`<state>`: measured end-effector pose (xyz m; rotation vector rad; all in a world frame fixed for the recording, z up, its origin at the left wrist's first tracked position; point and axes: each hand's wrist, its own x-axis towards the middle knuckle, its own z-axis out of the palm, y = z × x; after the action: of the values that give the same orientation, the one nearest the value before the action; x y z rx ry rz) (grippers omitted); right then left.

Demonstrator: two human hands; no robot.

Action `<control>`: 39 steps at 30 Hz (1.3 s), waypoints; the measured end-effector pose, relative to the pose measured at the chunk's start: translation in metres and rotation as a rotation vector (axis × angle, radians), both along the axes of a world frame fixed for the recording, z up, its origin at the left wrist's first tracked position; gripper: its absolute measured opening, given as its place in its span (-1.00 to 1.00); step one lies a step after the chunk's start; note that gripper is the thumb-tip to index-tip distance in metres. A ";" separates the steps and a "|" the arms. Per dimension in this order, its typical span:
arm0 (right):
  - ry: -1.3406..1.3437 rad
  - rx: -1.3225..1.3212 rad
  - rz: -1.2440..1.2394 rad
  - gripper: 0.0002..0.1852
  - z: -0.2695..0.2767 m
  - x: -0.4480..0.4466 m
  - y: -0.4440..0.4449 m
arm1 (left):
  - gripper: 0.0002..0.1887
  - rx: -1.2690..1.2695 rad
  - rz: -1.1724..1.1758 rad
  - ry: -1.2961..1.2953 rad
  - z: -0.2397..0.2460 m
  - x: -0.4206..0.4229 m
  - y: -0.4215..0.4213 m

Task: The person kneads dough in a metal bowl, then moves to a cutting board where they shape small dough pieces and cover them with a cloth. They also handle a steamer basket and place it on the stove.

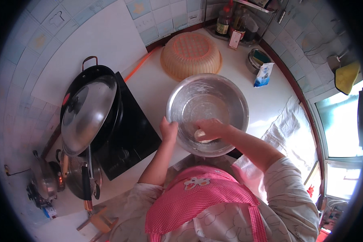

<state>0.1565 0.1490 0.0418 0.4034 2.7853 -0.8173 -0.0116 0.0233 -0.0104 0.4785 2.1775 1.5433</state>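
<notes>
A wide stainless-steel bowl point(236, 104) stands at the counter's front edge before me, with whitish, flour-like residue on its floor and wall. My left hand point(168, 130) grips its rim at the left, thumb over the edge. Inside the bowl, my right hand point(212, 128) presses on a pale lump of dough point(200, 135) near the front wall. The fingers curl over the lump and hide part of it.
An upturned woven-look plastic basket point(189, 54) sits behind the bowl. To the left, a lidded black wok point(87, 72) rests on a black cooktop point(130, 145). A blue-white packet point(263, 75), a round tin point(253, 62) and sauce bottles point(223, 22) stand back right. White cloth point(286, 133) lies right.
</notes>
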 end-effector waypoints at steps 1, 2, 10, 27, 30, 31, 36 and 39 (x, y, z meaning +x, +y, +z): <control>-0.016 -0.057 0.050 -0.50 0.007 0.010 0.005 | -0.64 -0.013 -0.007 -0.059 0.002 -0.001 0.000; -0.121 -0.065 -0.028 -0.51 0.009 0.012 0.007 | -0.60 -0.026 -0.016 -0.121 0.003 -0.001 0.000; -0.031 0.016 -0.621 -0.56 -0.025 0.010 0.009 | -0.73 -0.009 0.003 -0.081 0.011 0.003 0.000; 0.051 0.340 -0.471 -0.60 -0.072 -0.064 -0.011 | -0.76 -0.026 -0.028 -0.143 -0.002 -0.004 -0.001; 0.044 0.335 -0.469 -0.59 -0.066 -0.063 -0.013 | -0.75 -0.040 -0.027 -0.063 -0.003 -0.005 0.001; 0.049 0.337 -0.467 -0.59 -0.061 -0.062 -0.012 | -0.75 -0.023 -0.015 -0.051 -0.004 -0.004 0.002; -0.116 0.115 -0.392 -0.60 -0.026 -0.045 0.000 | -0.74 -0.032 0.023 -0.084 -0.007 -0.001 0.003; -0.085 0.181 -0.320 -0.63 -0.011 -0.020 -0.008 | -0.73 -0.038 0.046 -0.029 -0.005 0.003 0.002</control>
<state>0.1361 0.1407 0.0308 0.9118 2.7615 -0.5908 -0.0085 0.0254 -0.0153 0.3935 2.2062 1.5202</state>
